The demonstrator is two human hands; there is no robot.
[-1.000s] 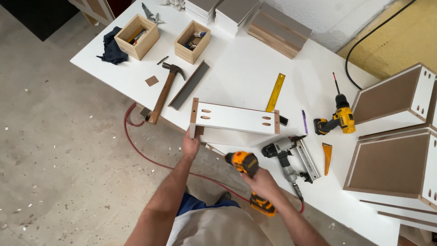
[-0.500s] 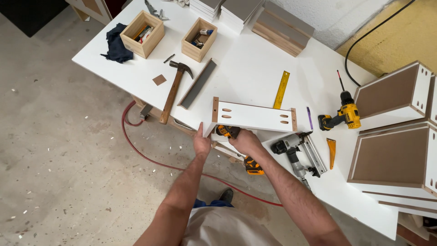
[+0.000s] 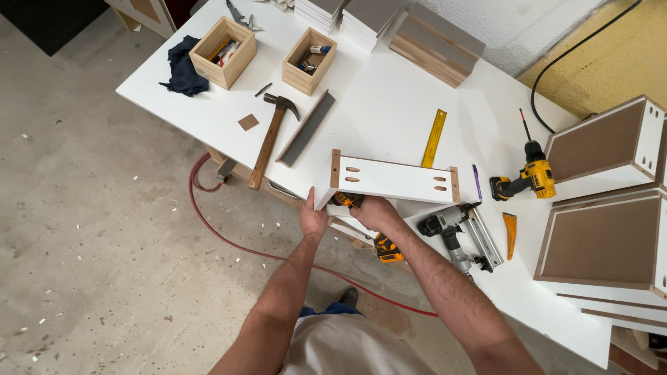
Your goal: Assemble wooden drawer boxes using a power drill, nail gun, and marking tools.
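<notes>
At the near edge of the white counter (image 3: 389,104), my left hand (image 3: 313,221) grips the end of a white panel (image 3: 392,182) with pocket holes. My right hand (image 3: 375,212) is closed around a yellow drill (image 3: 379,243) beneath it, beside a nail gun (image 3: 458,232).

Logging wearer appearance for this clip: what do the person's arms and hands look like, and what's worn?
Both forearms are bare and hairy, no sleeves reaching them. The left hand and right hand show no gloves; no watch or rings visible. A light-coloured shirt covers the torso.
</notes>
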